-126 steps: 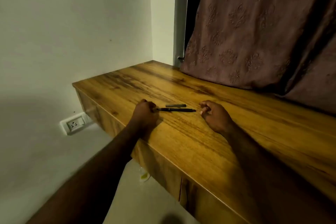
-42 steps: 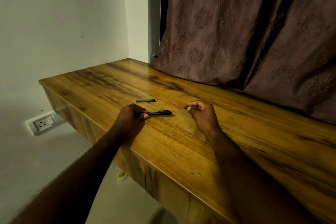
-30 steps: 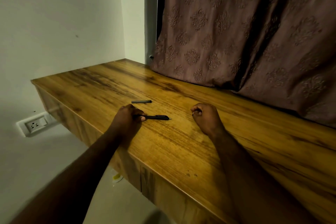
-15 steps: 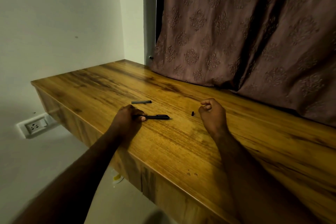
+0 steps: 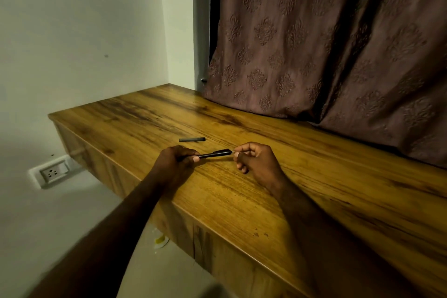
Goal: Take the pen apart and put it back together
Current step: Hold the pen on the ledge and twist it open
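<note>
A black pen body [image 5: 214, 153] is held just above the wooden counter [image 5: 242, 196]; my left hand [image 5: 175, 161] is closed around its left end. My right hand [image 5: 256, 159] pinches the pen's right tip between thumb and forefinger, where a thin pale point shows. The pen's dark cap [image 5: 191, 139] lies alone on the counter, a little beyond the hands. The small dark piece set down earlier is not visible; my right hand covers that spot.
A brown patterned curtain [image 5: 326, 43] hangs down onto the back of the counter. A white wall [image 5: 84, 31] stands to the left, with a wall socket [image 5: 52, 173] low beside the counter's front edge. Bare wood stretches right of my hands.
My right hand has come back left from beside the small dark piece and closed on the pen's right tip. The pen has lifted slightly at that end. The cap has not moved.
</note>
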